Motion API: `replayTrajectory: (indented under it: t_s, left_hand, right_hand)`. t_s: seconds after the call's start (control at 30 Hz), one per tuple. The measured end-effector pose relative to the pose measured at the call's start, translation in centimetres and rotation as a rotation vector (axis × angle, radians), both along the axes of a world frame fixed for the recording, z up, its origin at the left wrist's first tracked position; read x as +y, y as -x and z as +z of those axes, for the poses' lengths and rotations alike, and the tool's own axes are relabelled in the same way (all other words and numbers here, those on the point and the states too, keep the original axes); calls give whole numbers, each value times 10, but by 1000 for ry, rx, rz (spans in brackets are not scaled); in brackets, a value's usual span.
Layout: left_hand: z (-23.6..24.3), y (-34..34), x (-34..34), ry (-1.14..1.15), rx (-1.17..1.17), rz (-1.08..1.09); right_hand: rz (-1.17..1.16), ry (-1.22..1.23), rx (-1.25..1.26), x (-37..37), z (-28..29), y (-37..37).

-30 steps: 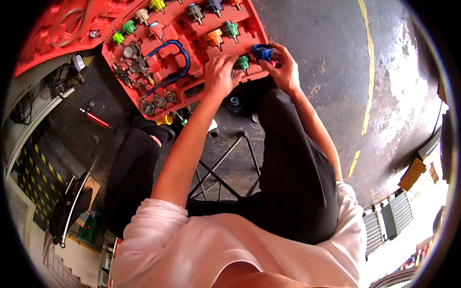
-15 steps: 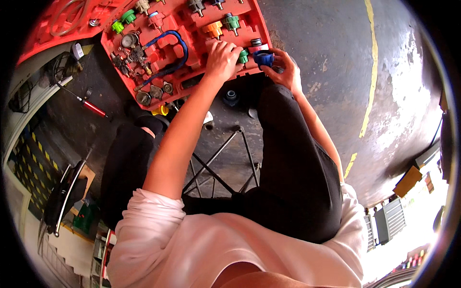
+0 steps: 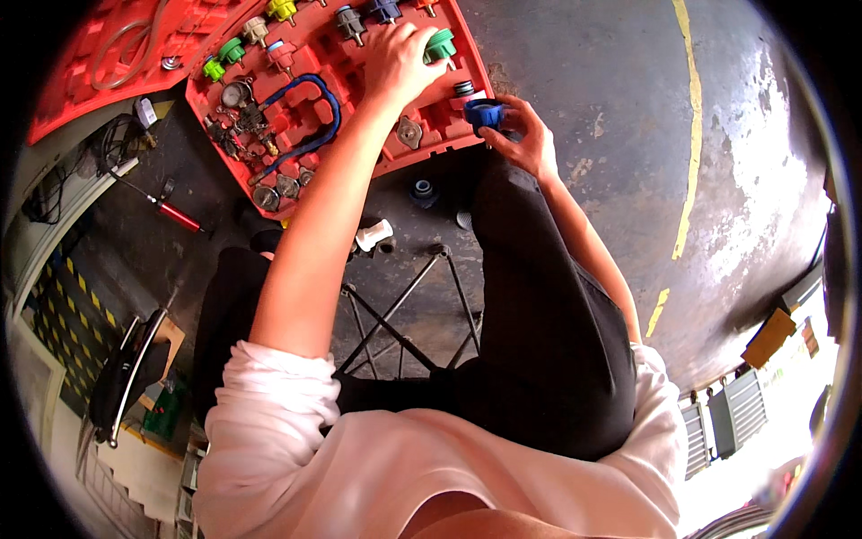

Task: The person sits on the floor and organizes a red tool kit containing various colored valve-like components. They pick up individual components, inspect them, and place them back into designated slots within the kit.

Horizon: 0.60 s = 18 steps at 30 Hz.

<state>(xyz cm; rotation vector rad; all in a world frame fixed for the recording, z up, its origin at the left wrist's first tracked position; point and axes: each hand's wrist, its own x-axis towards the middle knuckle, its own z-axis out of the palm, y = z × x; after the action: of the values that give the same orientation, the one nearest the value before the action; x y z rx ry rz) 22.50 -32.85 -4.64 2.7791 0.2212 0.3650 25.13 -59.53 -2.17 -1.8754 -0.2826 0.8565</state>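
Observation:
The fingers of my left hand (image 3: pixel 400 67) close on a green cap adapter (image 3: pixel 440 45), which is raised over the upper right of a red tool case (image 3: pixel 391 163). My hand covers part of the slots beneath. My right hand (image 3: pixel 528 136) grips a blue ring-shaped cap adapter (image 3: pixel 483 112) just off the case's right edge, its wide opening facing up. Near it in the case sits a small black threaded fitting (image 3: pixel 462 89). A metal radiator cap (image 3: pixel 409 133) lies in a slot below my left wrist.
Left in the case are a blue hose (image 3: pixel 337 106), a gauge (image 3: pixel 236 93) and several coloured adapters. On the floor before me lie another blue adapter (image 3: pixel 424 191) and a white fitting (image 3: pixel 374 235). A red-handled pump (image 3: pixel 180 216) lies left; a folding frame (image 3: pixel 395 323) stands between my legs.
My left hand has moved up and away over the case with a green adapter, uncovering the metal cap. My right hand keeps the blue adapter nearly in place. The view has shifted slightly.

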Motion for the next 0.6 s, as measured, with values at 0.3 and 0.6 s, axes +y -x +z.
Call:
replayTrajectory:
  t_s: [0.3, 0.6]
  left_hand:
    - [-27, -25, -8, -177, 207, -78]
    - [4, 19, -22, 308, 33, 39]
  right_hand:
    - [-9, -12, 48, -6, -1, 9]
    - [80, 29, 39, 17, 6, 14]
